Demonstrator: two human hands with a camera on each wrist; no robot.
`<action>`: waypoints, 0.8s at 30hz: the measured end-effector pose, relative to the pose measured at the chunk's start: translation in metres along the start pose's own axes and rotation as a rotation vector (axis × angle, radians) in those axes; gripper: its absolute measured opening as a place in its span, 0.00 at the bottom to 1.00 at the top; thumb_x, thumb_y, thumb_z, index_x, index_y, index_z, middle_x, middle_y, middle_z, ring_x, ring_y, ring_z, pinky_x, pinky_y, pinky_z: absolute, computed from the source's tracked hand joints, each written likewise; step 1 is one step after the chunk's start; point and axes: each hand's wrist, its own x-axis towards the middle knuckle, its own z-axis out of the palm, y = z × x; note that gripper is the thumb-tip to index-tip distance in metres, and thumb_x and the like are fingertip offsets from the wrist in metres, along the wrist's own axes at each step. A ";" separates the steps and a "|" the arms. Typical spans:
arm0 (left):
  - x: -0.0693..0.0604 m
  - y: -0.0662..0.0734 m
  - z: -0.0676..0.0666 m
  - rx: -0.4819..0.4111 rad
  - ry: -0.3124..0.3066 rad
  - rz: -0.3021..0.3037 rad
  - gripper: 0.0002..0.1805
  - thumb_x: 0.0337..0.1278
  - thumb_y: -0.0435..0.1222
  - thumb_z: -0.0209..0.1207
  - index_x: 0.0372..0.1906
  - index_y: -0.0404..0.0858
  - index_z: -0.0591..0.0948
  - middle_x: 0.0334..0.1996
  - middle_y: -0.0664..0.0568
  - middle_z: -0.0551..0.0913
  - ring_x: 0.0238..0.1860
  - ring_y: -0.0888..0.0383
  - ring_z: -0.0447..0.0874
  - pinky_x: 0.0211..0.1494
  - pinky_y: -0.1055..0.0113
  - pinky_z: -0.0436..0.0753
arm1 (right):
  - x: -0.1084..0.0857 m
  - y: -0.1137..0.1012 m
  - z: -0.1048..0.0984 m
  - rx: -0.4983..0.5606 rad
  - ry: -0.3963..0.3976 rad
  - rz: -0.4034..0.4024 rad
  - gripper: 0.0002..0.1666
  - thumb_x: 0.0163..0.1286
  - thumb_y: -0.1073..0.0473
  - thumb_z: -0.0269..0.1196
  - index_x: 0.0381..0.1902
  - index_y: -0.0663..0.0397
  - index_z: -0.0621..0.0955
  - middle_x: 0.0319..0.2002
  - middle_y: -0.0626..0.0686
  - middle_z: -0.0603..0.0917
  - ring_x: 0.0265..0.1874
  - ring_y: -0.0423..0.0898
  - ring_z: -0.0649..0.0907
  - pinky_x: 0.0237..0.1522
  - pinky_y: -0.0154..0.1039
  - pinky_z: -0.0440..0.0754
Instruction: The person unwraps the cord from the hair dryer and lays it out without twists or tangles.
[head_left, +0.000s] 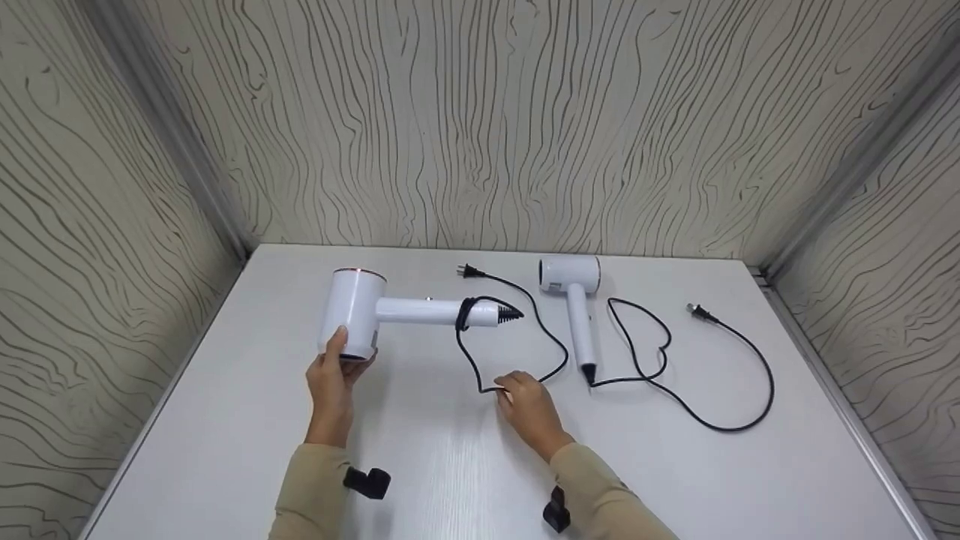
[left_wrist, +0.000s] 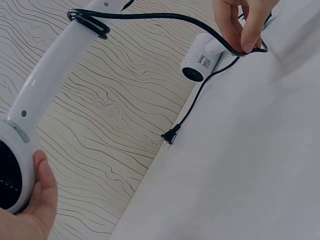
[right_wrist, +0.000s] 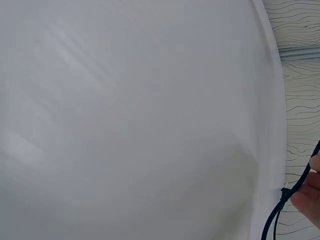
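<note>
My left hand (head_left: 331, 386) grips the barrel of a white hair dryer (head_left: 420, 310), which is held sideways with its handle pointing right. Black power cord (left_wrist: 150, 16) is wound around the handle near its end. My right hand (head_left: 531, 409) pinches a stretch of that cord below the handle; the right wrist view catches only its fingers (right_wrist: 307, 195) on the cord. From there the cord runs to a two-pin plug (head_left: 471, 271) lying near the table's back edge. Part of the left hand is hidden behind the barrel.
A second white hair dryer (head_left: 577, 315) lies at the back right of the white table (head_left: 247, 420). Its black cord (head_left: 720, 429) loops loosely to the right and ends in a plug (head_left: 703, 313). Wood-patterned panels (head_left: 480, 120) stand behind and at both sides.
</note>
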 end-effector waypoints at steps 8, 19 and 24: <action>-0.001 -0.001 0.001 0.011 0.002 0.004 0.37 0.67 0.54 0.47 0.67 0.30 0.62 0.56 0.44 0.72 0.41 0.66 0.82 0.48 0.75 0.84 | 0.005 -0.005 -0.012 0.101 0.032 0.020 0.09 0.52 0.73 0.69 0.33 0.61 0.85 0.30 0.53 0.86 0.29 0.45 0.85 0.33 0.31 0.86; 0.000 -0.004 0.002 0.042 -0.009 -0.013 0.37 0.67 0.57 0.46 0.69 0.35 0.61 0.61 0.43 0.69 0.46 0.64 0.81 0.49 0.76 0.83 | 0.020 -0.015 -0.031 0.295 0.071 0.145 0.06 0.65 0.68 0.62 0.37 0.63 0.85 0.31 0.54 0.88 0.30 0.45 0.87 0.32 0.30 0.87; -0.001 -0.005 0.003 0.038 -0.009 -0.022 0.38 0.67 0.57 0.47 0.70 0.34 0.60 0.62 0.43 0.68 0.48 0.63 0.79 0.49 0.76 0.83 | 0.024 -0.022 -0.034 0.353 0.069 0.158 0.08 0.68 0.63 0.61 0.39 0.62 0.85 0.32 0.53 0.88 0.31 0.44 0.86 0.34 0.31 0.87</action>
